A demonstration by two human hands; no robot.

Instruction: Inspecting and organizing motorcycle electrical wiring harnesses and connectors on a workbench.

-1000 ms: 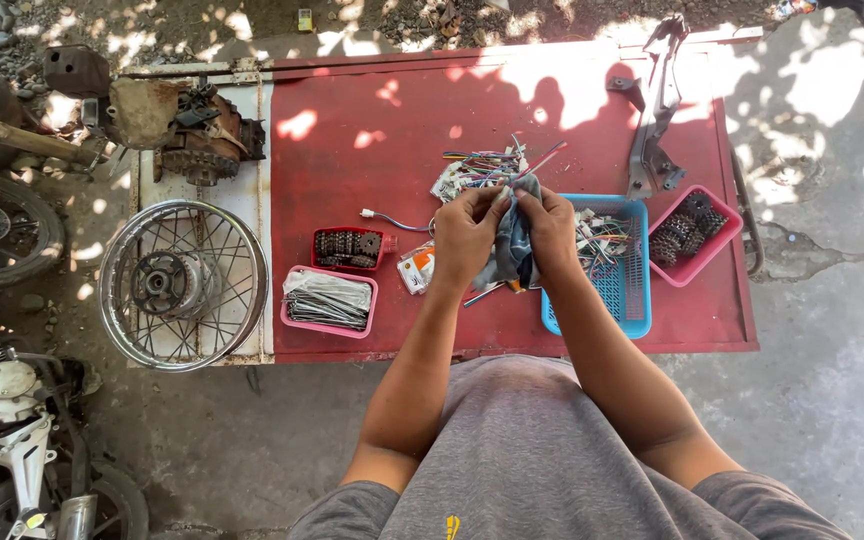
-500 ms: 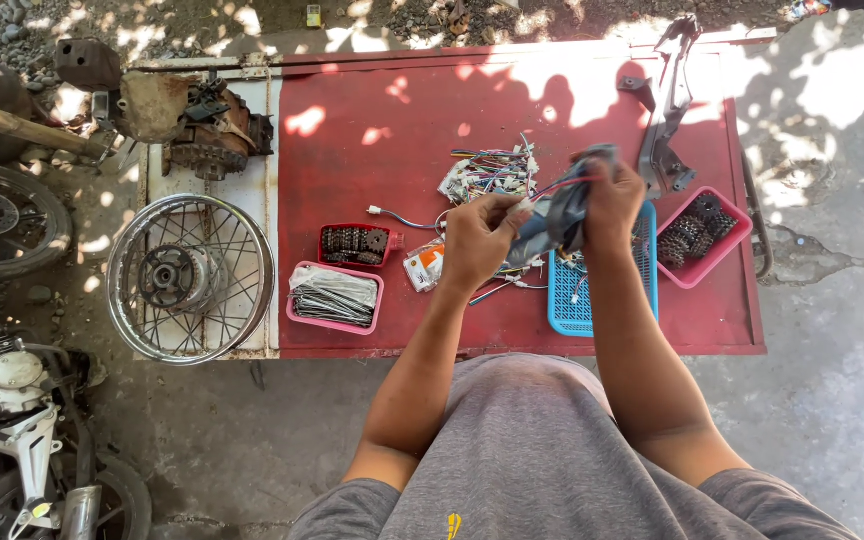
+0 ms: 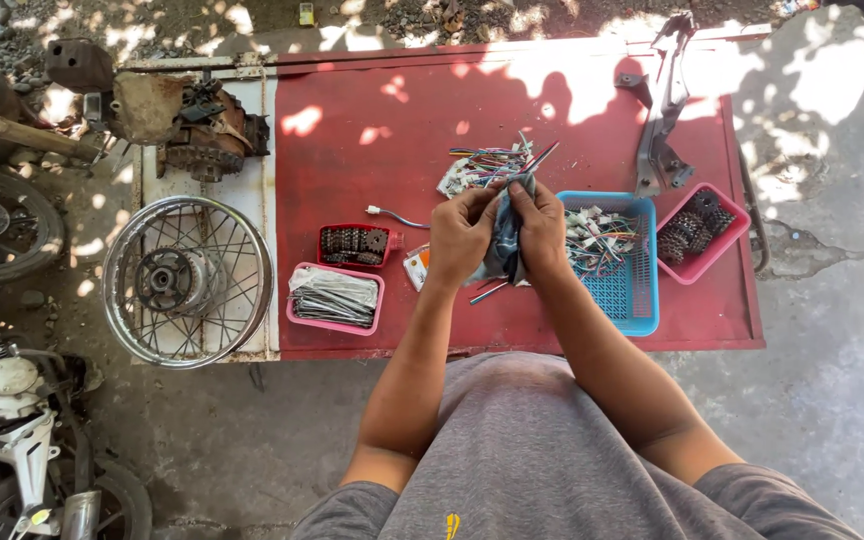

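Observation:
Both my hands meet over the red table (image 3: pixel 572 100), gripping a crumpled blue-grey cloth (image 3: pixel 501 243) between them. My left hand (image 3: pixel 462 235) pinches the cloth's left side and my right hand (image 3: pixel 540 228) wraps its right side; whether anything is inside the cloth is hidden. Just beyond my fingers lies a bundle of coloured wires (image 3: pixel 487 165). A blue basket (image 3: pixel 624 280) with more wire connectors sits right of my right hand.
A pink tray of chain sprockets (image 3: pixel 697 232), a pink tray of spokes (image 3: pixel 335 297) and a red tray of chain pieces (image 3: pixel 354 243) stand on the table. A metal bracket (image 3: pixel 659 130) lies far right. A spoked wheel (image 3: pixel 187 282) and engine part (image 3: pixel 202 125) lie left.
My right hand, raised toward the right with the cloth half a second ago, has come back to meet my left hand at the table's middle. The view has shifted slightly.

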